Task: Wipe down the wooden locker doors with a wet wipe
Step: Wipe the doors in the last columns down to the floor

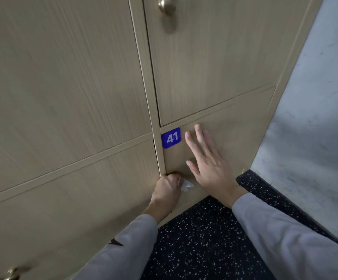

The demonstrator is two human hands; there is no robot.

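Observation:
Light wooden locker doors fill the view. The lower right door (230,138) carries a blue plate with the number 41 (171,137). My left hand (167,190) grips a crumpled white wet wipe (186,184) and holds it against the left edge of this door, near its bottom. My right hand (206,164) lies flat on the same door with straight, spread fingers, just right of the number plate. Both arms wear grey sleeves.
A metal knob (166,5) sits on the upper right door and another knob (12,273) shows at the bottom left. Dark speckled floor (204,239) lies below. A pale marbled wall (315,118) stands to the right of the lockers.

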